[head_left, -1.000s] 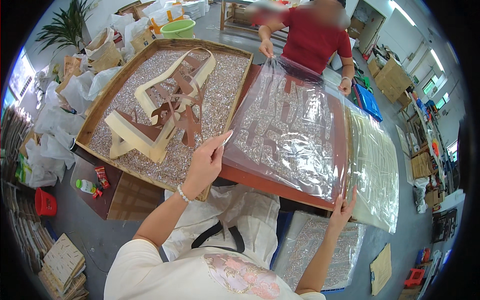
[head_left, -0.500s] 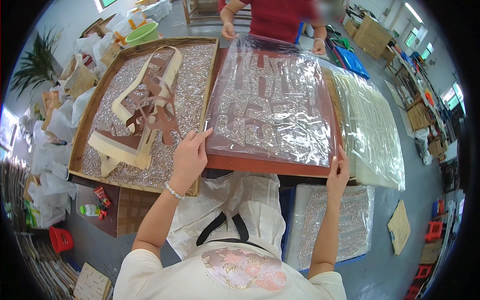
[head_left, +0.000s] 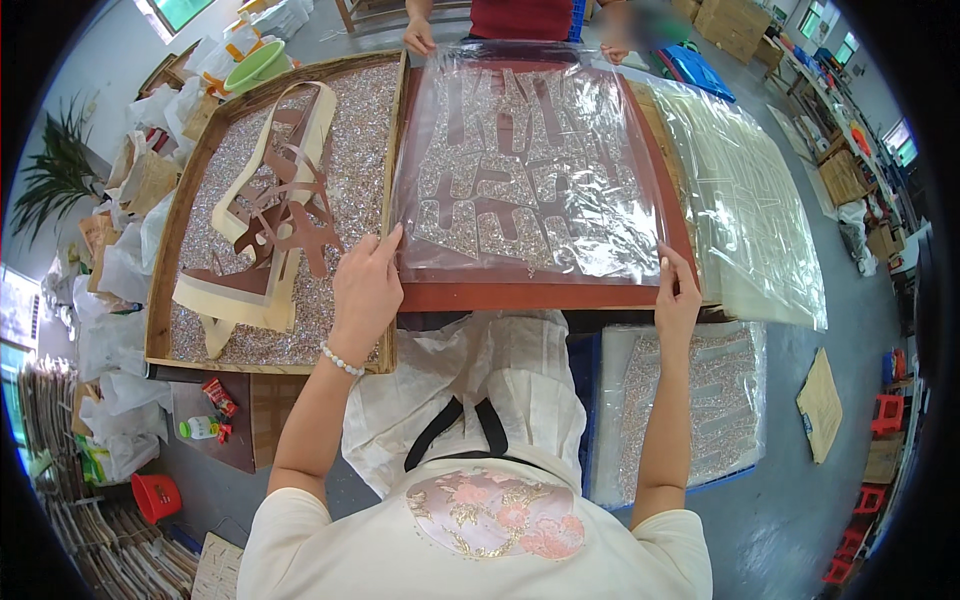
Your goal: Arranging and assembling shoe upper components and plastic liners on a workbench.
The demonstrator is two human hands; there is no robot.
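Note:
A clear plastic sheet (head_left: 600, 262) lies over a reddish-brown board (head_left: 520, 296), with glittery stone-covered cut-out shapes (head_left: 505, 180) showing through it. My left hand (head_left: 368, 285) pinches the sheet's near left edge, beside the wooden tray. At the near right corner, the fingers of my right hand (head_left: 678, 292) are closed on the sheet too. Across the board a person in a red top has a left-side hand (head_left: 420, 37) and a right-side hand (head_left: 614, 52) by the sheet's far corners. Glare hides part of the shapes.
A wooden tray (head_left: 160, 290) of loose glittery stones stands on the left, with cream and brown cut-out pieces (head_left: 250, 295) on top. Plastic-covered cream sheets (head_left: 750, 220) lie right of the board. Below is another plastic-wrapped glittery panel (head_left: 690, 410). A red bucket (head_left: 157, 497) stands lower left.
The whole view has shifted, so the board and tray appear higher. Both my hands stay at the sheet's near edge. The person opposite keeps both hands by the far corners.

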